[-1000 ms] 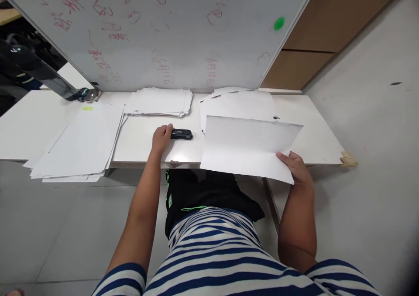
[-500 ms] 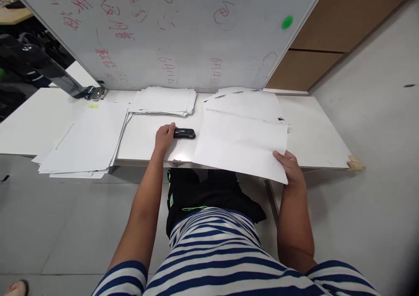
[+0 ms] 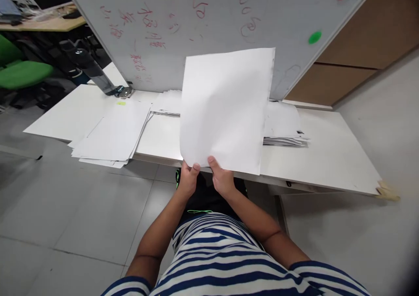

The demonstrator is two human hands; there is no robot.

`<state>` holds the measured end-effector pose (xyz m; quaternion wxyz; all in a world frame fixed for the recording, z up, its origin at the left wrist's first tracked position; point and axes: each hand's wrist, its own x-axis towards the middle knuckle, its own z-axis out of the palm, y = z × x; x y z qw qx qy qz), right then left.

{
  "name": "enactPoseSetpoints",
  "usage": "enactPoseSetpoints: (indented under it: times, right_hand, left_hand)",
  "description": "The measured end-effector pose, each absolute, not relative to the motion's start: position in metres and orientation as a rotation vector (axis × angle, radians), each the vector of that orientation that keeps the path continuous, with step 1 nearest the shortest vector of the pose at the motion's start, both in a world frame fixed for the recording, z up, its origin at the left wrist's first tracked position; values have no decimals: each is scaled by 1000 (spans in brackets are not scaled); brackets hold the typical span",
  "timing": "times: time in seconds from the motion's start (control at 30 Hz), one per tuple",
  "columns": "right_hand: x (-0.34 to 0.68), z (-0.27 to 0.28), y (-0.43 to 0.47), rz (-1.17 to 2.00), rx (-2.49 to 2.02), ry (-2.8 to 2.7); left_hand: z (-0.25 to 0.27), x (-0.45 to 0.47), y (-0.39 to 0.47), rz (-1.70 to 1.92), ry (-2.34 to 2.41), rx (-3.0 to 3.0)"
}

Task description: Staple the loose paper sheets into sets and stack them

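A white table [image 3: 327,156] stands against a whiteboard [image 3: 196,21] scrawled with red marker, with green and red magnets near its upper right corner; a tiled floor runs beneath, and a green chair [image 3: 22,71] sits far left.

Over the near edge of the table, both hands hold one white sheet of paper [image 3: 225,108] upright. The left hand [image 3: 189,179] and right hand [image 3: 222,178] sit side by side, almost touching, at the sheet's bottom edge just left of its middle. Fingers of both are closed in a pinch on the paper, thumbs showing on the near face and the other fingers hidden behind it.

The sheet's long axis runs up and away from the hands, leaning slightly right, so nearly all of the paper lies above and beyond the fingers, its top edge well up against the whiteboard. Because the grip sits at the lower left part, more of the sheet hangs free on the right side; the right hand is the nearer one to that loose portion.

On the table, a loose stack of paper [image 3: 111,134] lies at the left, overhanging the near edge. A second stack [image 3: 284,128] lies to the right, partly hidden behind the held sheet, and a third [image 3: 168,103] shows at the far side by the whiteboard. A black clamp base [image 3: 122,91] grips the table's far left edge.
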<state>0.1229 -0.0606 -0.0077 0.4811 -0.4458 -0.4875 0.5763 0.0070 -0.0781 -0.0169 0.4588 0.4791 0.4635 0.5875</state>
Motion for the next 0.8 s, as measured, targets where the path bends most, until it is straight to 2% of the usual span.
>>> enactPoseSetpoints:
  times: [0.1, 0.4, 0.5, 0.6, 0.73, 0.8]
  right_hand:
    - [97, -6, -69, 1251, -1134, -1096]
    - [86, -13, -77, 1350, -992, -1242]
    - [98, -14, -70, 1328, -879, -1166]
    - [118, -21, -55, 1248, -821, -1168]
    - [165, -52, -29, 867, -1090, -1319]
    - [189, -70, -19, 750, -1247, -1339]
  left_hand:
    - [-9, 8, -85, 1496, 961, 803]
    - [0, -12, -73, 1596, 710, 249]
    - [6, -45, -56, 1751, 905, 283]
    - [19, -102, -44, 1944, 1307, 383]
    - [32, -205, -35, 2024, 1608, 432]
    - [29, -257, -35, 1904, 1925, 459]
